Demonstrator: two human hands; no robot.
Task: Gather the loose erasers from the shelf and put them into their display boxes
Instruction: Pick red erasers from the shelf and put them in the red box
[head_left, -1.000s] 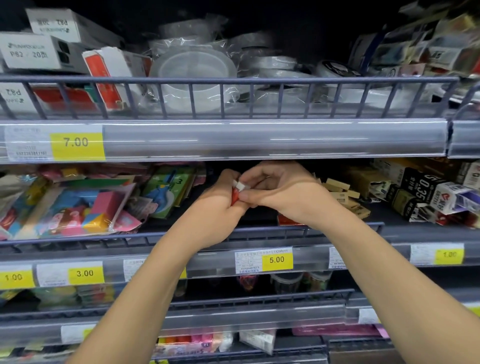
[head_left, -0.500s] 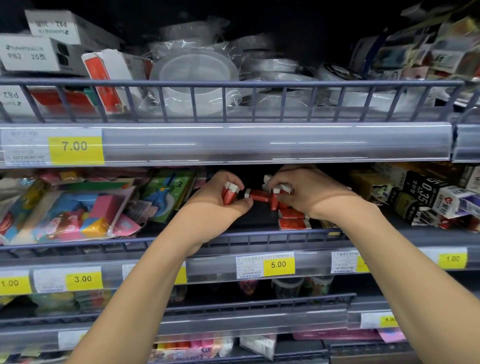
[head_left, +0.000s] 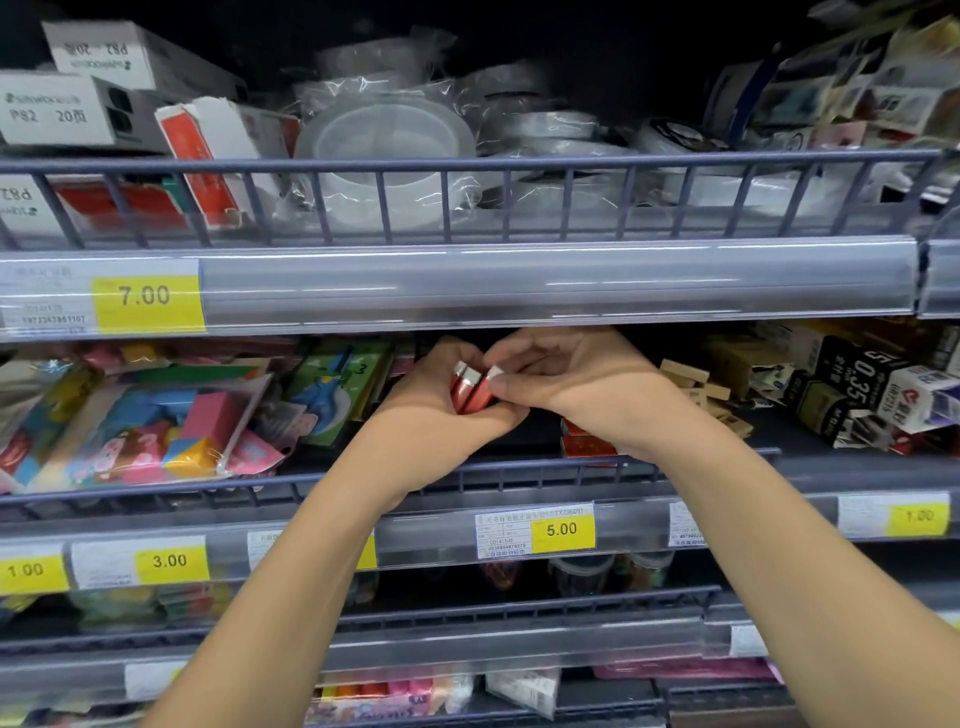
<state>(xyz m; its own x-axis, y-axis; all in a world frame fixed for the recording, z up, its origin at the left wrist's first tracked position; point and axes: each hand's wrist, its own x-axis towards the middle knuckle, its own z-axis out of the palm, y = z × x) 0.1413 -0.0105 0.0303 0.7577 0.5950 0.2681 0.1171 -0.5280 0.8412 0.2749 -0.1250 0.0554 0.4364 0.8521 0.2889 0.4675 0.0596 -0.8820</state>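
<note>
two red erasers (head_left: 470, 391), left hand (head_left: 439, 415)

Both forearms rise from six o'clock and meet at centre. The left hand (head_left: 436, 415) is cupped (fingers curled), the right hand (head_left: 582, 387) pinching at nine o'clock.

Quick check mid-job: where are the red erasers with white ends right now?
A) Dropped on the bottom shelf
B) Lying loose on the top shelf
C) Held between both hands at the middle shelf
C: the red erasers are pinched between the left hand and the right hand at the middle shelf.
</note>
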